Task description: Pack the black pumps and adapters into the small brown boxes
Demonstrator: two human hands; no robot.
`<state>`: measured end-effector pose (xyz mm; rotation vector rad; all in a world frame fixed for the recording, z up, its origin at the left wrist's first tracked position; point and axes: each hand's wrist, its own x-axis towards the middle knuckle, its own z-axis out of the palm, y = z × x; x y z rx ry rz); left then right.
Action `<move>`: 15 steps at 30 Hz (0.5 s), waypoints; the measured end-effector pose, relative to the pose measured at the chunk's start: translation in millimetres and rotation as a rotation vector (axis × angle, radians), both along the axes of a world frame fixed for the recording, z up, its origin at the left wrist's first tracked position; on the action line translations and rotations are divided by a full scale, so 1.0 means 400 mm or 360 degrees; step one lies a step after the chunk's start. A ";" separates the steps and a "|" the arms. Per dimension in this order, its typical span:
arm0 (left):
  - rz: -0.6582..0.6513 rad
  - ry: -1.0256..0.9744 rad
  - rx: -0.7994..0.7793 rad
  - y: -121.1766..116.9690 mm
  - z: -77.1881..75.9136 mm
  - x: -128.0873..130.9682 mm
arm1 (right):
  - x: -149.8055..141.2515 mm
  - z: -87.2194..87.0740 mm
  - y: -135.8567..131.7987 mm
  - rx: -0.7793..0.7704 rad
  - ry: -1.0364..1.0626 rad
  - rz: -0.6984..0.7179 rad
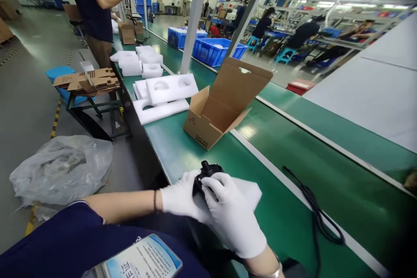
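Both of my hands wear white gloves and meet at the near edge of the green workbench [169,156]. Wrapped around the side of a small black device with a short round knob [208,168] is my left hand [182,197]. My right hand [236,215] is closed with its fingertips on the front of the same device, and hides part of it. A white foam piece [250,191] shows behind my right hand. Beyond the hands, an open brown cardboard box [202,132] stands with its lid raised.
White foam inserts [171,89] lie further along the bench. A black cable [312,208] is coiled at the right. Blue bins [215,50] stand across the bench, near a metal post [195,17]. A co-worker [97,8] stands at the far left, near flattened cartons [87,82].
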<state>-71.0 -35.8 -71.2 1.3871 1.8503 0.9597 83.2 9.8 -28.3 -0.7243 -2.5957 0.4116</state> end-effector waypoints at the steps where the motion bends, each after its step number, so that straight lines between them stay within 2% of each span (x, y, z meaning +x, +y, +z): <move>1: -0.0150 0.0107 0.0044 0.014 0.017 -0.068 | 0.001 -0.008 0.008 -0.0025 0.0062 -0.0016; 3: -0.0384 0.0445 0.0156 0.079 0.061 -0.223 | 0.003 -0.014 0.018 -0.0054 0.0131 -0.0005; 4: -0.0387 0.0608 0.0208 0.132 0.086 -0.301 | 0.002 -0.013 0.020 -0.0068 0.0140 0.0010; 6: -0.0187 0.0765 0.0285 0.268 0.132 -0.432 | -0.005 -0.007 0.020 -0.0083 0.0147 0.0033; 7: -0.0168 0.0802 0.0304 0.343 0.149 -0.481 | -0.010 -0.004 0.019 -0.0088 0.0154 0.0031; 9: -0.0163 0.0836 0.0328 0.486 0.169 -0.540 | -0.017 -0.001 0.019 -0.0103 0.0153 0.0004; 11: -0.0152 0.0816 0.0340 0.599 0.168 -0.564 | -0.019 -0.004 0.022 -0.0117 0.0139 -0.0017; 13: -0.0097 0.0743 0.0357 0.669 0.149 -0.575 | -0.017 -0.010 0.025 -0.0131 0.0114 -0.0017; 15: -0.0021 0.0622 0.0397 0.702 0.121 -0.589 | -0.013 -0.014 0.027 -0.0129 0.0096 -0.0025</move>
